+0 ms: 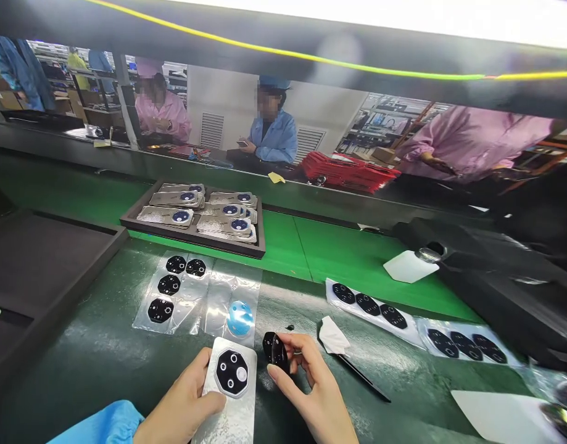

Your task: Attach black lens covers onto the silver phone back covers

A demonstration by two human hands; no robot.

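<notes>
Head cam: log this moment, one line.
left hand: holds silver phone back panel | right hand: pinches black octagonal cover | nearby: film sheet of black covers

The lower end of a silver rectangular phone back plate (232, 398) is cut off by the bottom edge. Just beside it, a glossy black lens piece (274, 349) is partly hidden by right-hand fingers (306, 353). Print (165, 215) in the dark rimmed tray (190, 237) beyond it is too small to be read.

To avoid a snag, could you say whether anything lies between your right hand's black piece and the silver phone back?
Nothing visible: only green mat separates the black piece in the right hand from the silver phone back.
</notes>
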